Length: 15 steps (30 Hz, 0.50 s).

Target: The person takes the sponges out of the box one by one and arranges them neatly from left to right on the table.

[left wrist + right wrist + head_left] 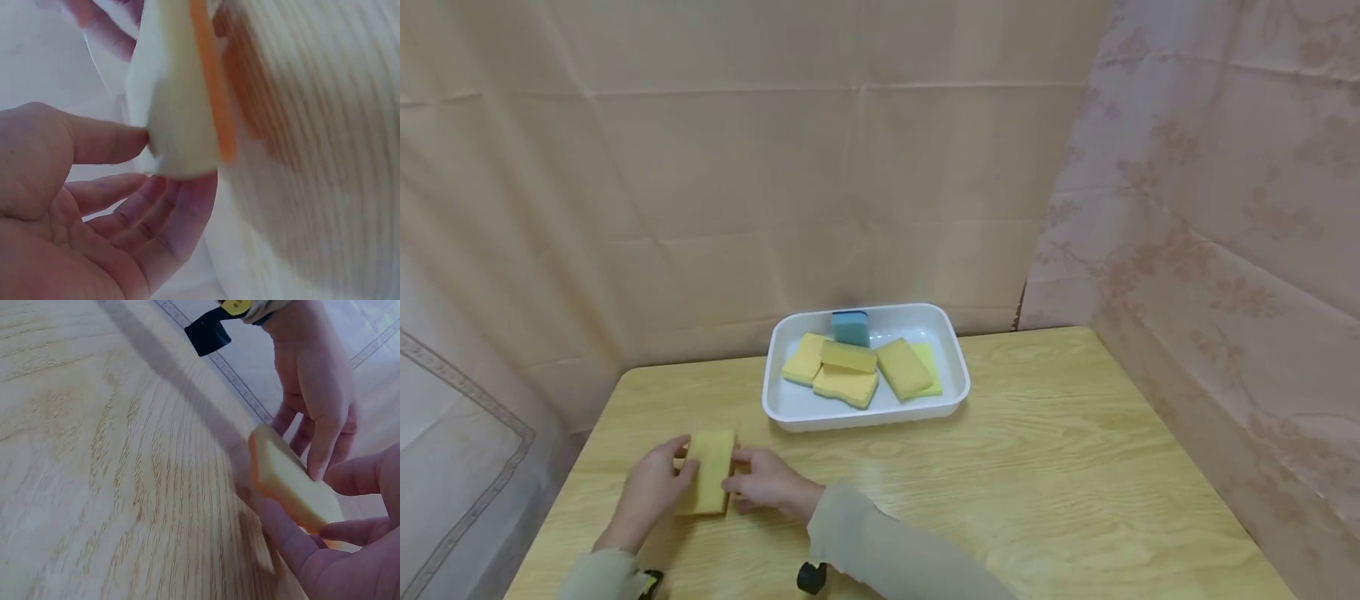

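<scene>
Both hands — left hand [651, 492] and right hand [765, 483] — pinch the yellow sponge [709, 471] lightly, so it might slip onto the table [1037, 492].

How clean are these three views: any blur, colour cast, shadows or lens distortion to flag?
Head view: evenly lit and sharp, though the curtain lines bow from a wide lens. Left wrist view: washed out and pale, the table grain smeared by blur, with the sponge and left hand very close to the lens. Right wrist view: cool, bluish cast, fairly sharp; a dark shadow band crosses the table toward the sponge held by the right hand.
</scene>
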Each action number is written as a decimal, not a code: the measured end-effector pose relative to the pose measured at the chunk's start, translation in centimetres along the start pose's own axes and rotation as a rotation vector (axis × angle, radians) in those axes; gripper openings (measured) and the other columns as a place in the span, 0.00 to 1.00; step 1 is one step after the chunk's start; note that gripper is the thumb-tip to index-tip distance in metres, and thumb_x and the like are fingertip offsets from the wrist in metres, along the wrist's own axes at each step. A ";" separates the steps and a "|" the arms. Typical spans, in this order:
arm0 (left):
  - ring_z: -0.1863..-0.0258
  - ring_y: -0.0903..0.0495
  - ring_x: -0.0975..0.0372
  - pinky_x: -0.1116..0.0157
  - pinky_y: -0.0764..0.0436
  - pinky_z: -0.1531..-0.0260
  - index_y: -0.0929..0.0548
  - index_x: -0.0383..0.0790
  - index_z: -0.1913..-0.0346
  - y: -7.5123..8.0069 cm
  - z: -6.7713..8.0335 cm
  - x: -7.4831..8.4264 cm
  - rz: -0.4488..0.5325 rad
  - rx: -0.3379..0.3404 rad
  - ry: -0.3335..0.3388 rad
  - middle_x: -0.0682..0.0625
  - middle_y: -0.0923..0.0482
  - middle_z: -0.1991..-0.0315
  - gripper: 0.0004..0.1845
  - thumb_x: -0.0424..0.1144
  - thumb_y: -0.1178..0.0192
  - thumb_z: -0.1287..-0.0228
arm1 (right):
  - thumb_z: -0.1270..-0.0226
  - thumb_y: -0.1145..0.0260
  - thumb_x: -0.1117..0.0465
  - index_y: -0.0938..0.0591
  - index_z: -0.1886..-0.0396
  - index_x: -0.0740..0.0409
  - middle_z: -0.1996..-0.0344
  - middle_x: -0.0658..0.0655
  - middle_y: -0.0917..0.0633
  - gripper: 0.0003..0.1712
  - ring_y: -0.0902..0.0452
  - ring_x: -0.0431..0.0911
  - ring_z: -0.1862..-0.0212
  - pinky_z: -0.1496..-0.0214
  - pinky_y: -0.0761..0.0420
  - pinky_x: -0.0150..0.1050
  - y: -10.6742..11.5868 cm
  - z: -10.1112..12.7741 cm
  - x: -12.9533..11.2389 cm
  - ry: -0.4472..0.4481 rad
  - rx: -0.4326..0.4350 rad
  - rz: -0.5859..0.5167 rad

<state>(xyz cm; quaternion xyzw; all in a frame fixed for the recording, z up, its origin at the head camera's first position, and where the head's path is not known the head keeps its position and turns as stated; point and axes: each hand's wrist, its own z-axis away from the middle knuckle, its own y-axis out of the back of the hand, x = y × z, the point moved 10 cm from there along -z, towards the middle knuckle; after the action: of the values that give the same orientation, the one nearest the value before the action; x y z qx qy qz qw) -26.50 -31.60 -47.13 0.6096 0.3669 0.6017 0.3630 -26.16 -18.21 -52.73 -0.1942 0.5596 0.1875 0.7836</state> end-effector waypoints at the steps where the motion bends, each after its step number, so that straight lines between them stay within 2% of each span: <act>1: 0.58 0.16 0.41 0.44 0.17 0.58 0.30 0.16 0.37 -0.2 0.0 -0.3 -0.005 -0.014 0.006 0.24 0.22 0.50 0.25 0.32 0.42 0.30 | 0.30 0.35 0.70 0.25 0.33 0.64 0.43 0.57 0.19 0.27 0.16 0.49 0.59 0.56 0.13 0.46 0.0 -0.1 0.2 -0.010 0.001 0.007; 4: 0.55 0.17 0.41 0.43 0.18 0.55 0.30 0.17 0.37 -0.8 -0.1 -1.1 -0.011 -0.057 0.033 0.25 0.22 0.49 0.26 0.34 0.42 0.30 | 0.30 0.35 0.71 0.23 0.35 0.64 0.53 0.54 0.16 0.24 0.17 0.49 0.60 0.57 0.12 0.46 -0.3 -0.3 0.6 -0.034 -0.011 -0.001; 6: 0.53 0.18 0.40 0.43 0.19 0.53 0.30 0.17 0.37 -0.9 -0.1 -1.7 -0.015 -0.078 0.054 0.25 0.22 0.49 0.26 0.35 0.42 0.30 | 0.29 0.36 0.70 0.22 0.36 0.63 0.55 0.53 0.15 0.23 0.16 0.49 0.59 0.56 0.13 0.47 -0.8 -0.3 0.7 -0.039 -0.032 -0.017; 10: 0.53 0.18 0.40 0.42 0.20 0.53 0.31 0.16 0.37 -0.5 0.0 -2.5 -0.031 -0.092 0.071 0.24 0.22 0.49 0.26 0.35 0.42 0.29 | 0.29 0.37 0.70 0.24 0.34 0.65 0.49 0.57 0.15 0.24 0.16 0.50 0.56 0.52 0.13 0.48 -1.7 -0.4 0.6 -0.031 -0.059 -0.051; 15: 0.54 0.17 0.39 0.40 0.20 0.52 0.30 0.15 0.38 0.0 0.0 -2.3 -0.045 -0.072 0.012 0.23 0.22 0.49 0.27 0.34 0.40 0.31 | 0.28 0.38 0.71 0.29 0.29 0.69 0.40 0.62 0.19 0.28 0.17 0.52 0.49 0.49 0.15 0.51 -2.1 -0.4 0.5 -0.024 -0.070 -0.082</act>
<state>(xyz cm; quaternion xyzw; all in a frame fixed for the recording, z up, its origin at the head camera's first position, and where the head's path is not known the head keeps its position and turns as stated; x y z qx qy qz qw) -26.51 -33.62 -48.22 0.5840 0.3608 0.6100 0.3959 -25.25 -20.18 -53.14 -0.2419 0.5348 0.1769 0.7901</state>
